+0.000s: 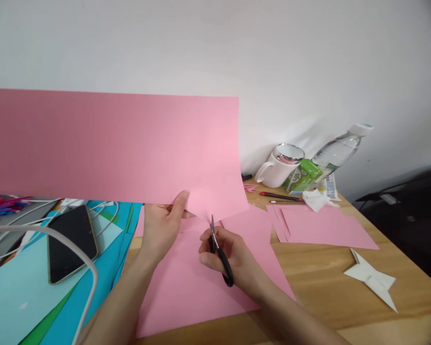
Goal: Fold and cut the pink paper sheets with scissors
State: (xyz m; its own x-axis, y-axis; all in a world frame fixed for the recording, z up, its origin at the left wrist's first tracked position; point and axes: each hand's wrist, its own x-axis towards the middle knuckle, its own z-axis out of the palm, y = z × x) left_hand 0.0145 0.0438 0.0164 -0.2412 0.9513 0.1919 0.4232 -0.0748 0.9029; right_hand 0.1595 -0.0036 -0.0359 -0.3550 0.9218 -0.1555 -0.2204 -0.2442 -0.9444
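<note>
My left hand (163, 225) pinches the lower edge of a large pink paper sheet (111, 148), holding it upright above the desk. My right hand (230, 256) grips black-handled scissors (219, 251) with the blades pointing up at the sheet's lower edge, just right of my left thumb. Under both hands lies another pink sheet (190, 282), flat on the wooden desk (316, 273).
A phone (71, 242) lies on blue and green paper sheets (28, 297) at left, with white cables (57, 235) across them. More pink paper (326, 227), a white folded star (373, 280), a white mug (280, 165), a green carton (303, 175), a water bottle (339, 148) and pens (278, 195) sit at right.
</note>
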